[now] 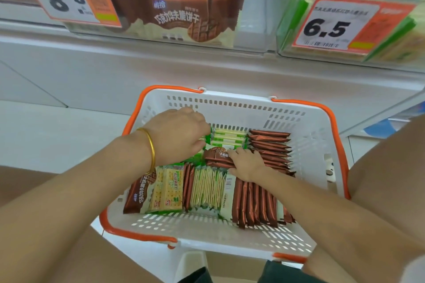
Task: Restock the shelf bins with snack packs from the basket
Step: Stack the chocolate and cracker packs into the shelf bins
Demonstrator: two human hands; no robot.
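Left hand (177,135) clamps green packs (227,139), right hand (249,164) brown pack (216,158), basket (232,95), white shelf (161,71)

Left hand (177,135) grips green packs (227,139); right hand (247,163) holds brown pack (216,156).

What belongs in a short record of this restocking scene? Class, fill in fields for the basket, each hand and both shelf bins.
Basket: white basket with orange handles, holding brown and green snack packs, most standing on edge
Left hand: left hand, gold bangle at the wrist, fingers curled onto the green packs at the far side
Right hand: right hand lies on a flat brown pack; grip unclear
Left bin: left bin, clear, brown packs inside, tag reads 8.8
Right bin: right bin, clear, green packs inside, tag reads 6.5
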